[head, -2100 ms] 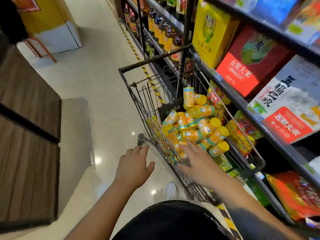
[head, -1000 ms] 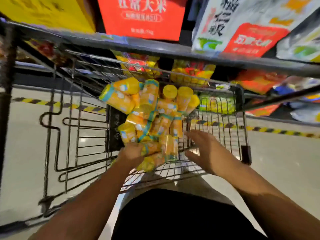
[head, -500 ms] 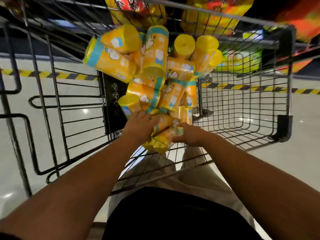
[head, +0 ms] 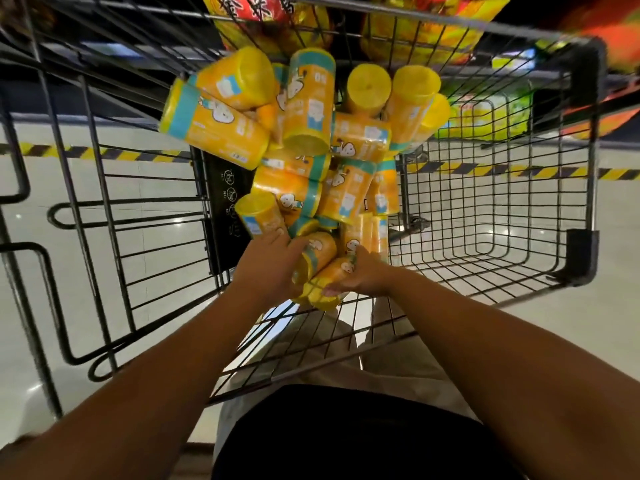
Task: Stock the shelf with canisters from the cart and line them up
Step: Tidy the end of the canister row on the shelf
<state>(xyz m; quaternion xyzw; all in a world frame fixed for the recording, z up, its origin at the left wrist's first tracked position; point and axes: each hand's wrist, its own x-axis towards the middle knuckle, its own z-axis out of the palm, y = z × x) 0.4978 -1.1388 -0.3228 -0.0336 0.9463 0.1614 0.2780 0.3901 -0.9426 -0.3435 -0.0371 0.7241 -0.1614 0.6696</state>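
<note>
Yellow canisters (head: 304, 143) lie heaped every which way towards the left of the wire cart (head: 585, 140). Every one we can see is inside the basket, so we judge the stocking barely begun. Left of the heap, pale floor (head: 156, 216) and striped tape (head: 104, 152) show through the bars.

At the near end of the heap our left hand (head: 270, 268) curls its grip over the near canister (head: 315, 254). The back of the hand hides how the fingertips sit. Just beside it our right hand (head: 363, 278) cups the lowest canister (head: 329, 284) from beneath, with thumb and fingers clamped round it.

What is left, we think, is nearly everything: lifting these two out, standing them on the shelf, then the rest of the heap, then lining them all up.

The shelf itself is cut off at the top. Only blurred bags (head: 426, 29) and a green pack (head: 485, 116) show through the wire, so we cannot tell where the canisters belong. They overlap too much for us to count.
</note>
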